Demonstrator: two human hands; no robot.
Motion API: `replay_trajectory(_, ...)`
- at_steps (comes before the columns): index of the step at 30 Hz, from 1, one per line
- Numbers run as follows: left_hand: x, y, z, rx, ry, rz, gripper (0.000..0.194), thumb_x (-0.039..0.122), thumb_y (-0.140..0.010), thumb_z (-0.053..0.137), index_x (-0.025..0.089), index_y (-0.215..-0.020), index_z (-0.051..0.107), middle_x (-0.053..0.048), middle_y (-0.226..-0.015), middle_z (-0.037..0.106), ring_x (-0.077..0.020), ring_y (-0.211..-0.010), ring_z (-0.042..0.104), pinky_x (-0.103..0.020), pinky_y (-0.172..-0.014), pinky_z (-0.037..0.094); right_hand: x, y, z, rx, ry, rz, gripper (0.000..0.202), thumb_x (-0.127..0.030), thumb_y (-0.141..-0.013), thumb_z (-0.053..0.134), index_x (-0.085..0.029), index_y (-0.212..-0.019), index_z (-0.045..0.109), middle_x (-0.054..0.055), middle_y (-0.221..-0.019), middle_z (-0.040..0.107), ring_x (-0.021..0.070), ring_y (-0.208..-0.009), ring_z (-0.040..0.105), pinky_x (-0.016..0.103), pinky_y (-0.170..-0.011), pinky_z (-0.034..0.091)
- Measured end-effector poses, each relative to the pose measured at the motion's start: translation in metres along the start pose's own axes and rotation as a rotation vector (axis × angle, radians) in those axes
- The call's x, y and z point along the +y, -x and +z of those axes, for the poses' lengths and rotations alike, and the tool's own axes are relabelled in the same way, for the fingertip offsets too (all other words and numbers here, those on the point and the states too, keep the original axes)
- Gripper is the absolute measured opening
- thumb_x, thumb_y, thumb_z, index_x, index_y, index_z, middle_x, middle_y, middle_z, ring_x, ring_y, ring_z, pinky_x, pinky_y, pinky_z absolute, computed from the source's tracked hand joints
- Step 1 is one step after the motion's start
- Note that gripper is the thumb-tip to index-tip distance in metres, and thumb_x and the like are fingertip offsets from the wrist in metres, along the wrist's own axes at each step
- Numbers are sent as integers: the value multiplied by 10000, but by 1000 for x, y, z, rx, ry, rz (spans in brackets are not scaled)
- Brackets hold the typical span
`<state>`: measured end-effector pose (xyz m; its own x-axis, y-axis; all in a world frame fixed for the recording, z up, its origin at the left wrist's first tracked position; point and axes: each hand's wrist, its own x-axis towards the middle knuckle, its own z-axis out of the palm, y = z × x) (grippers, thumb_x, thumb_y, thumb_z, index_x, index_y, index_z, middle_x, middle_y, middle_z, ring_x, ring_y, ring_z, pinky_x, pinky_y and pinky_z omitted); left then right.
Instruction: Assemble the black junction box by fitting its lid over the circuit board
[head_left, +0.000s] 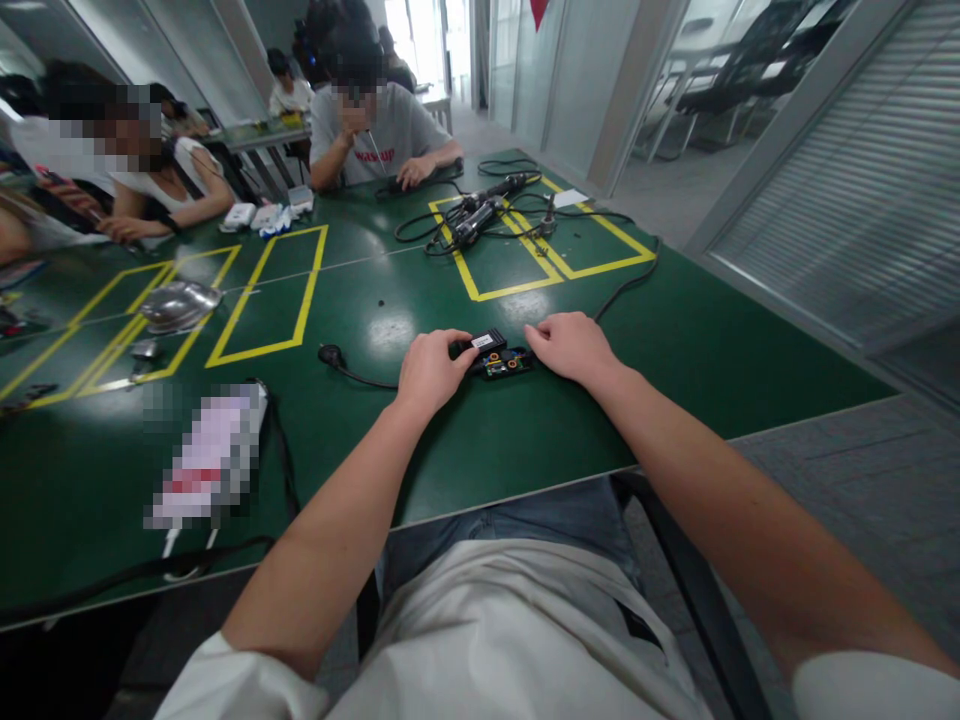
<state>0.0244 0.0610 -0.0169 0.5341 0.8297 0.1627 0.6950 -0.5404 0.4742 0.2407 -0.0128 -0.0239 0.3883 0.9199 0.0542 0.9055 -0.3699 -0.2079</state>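
Note:
An opened black power adapter (507, 364) lies on the green table before me, its circuit board and orange ring-shaped parts exposed. Just behind it, tilted, is its black cover (489, 340) with a white label. My left hand (436, 368) pinches the left end of this cover between thumb and fingers. At the right end of the adapter, my right hand (571, 345) rests with its fingers curled; whatever is in them is hidden. A black power plug (330, 355) on a cord lies left of my left hand, the cord passing under it.
A phone (214, 450) with white cables and a black strap lies left. Electric screwdrivers (480, 215) with tangled cords lie beyond my hands, inside yellow tape (517, 292). A metal bowl-like piece (180, 305) sits far left. A person in a grey shirt (382, 130) works opposite.

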Motion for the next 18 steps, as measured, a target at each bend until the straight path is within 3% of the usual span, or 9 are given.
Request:
replay_trajectory(7,-3,-2,2,3,26,-1,359,297,-1011,798,241,-1365,810,-87,-1327,836,-294,-1198,772,-428,-1101,596,1,0,0,2,1,-8,481,-468,-1074,492,-219,-806,804,139,-901,811,289,-855,706,353,-722,426)
replay_trajectory(18,-5,-3,5,8,-13,56,269,307,-1029,767,270,-1282,851,-97,-1198,851,-312,-1102,756,-451,-1012,605,2,-1,3,19,3,-21,487,-460,-1083,492,-213,-785,788,133,-866,798,278,-814,692,353,-678,381)
